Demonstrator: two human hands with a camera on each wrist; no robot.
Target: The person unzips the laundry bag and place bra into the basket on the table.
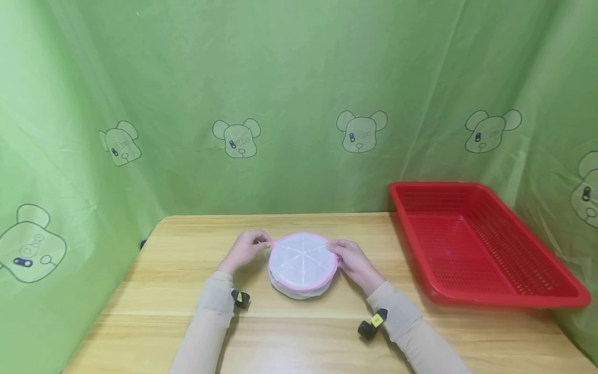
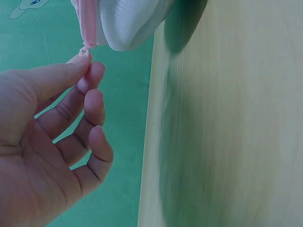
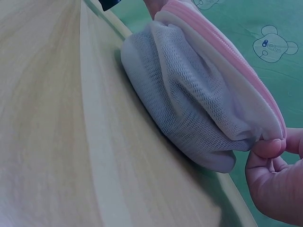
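A round white mesh laundry bag (image 1: 302, 265) with a pink zipper round its rim is in the middle of the table. My left hand (image 1: 245, 251) pinches the zipper pull (image 2: 84, 50) at the bag's left side between thumb and index finger, and the other fingers are loosely bent. On the opposite side, my right hand (image 1: 354, 261) pinches the rim beside the pink zipper (image 3: 236, 59). In the right wrist view the bag's mesh side (image 3: 189, 94) sags in folds. The zipper looks closed along the part seen there.
A large red plastic basket (image 1: 422, 259) stands on the right of the wooden table (image 1: 299, 337). Green curtains (image 1: 299, 78) with bear-head prints hang behind and at both sides. A black wrist camera (image 1: 240, 298) is on the left sleeve and another (image 1: 372, 325) on the right.
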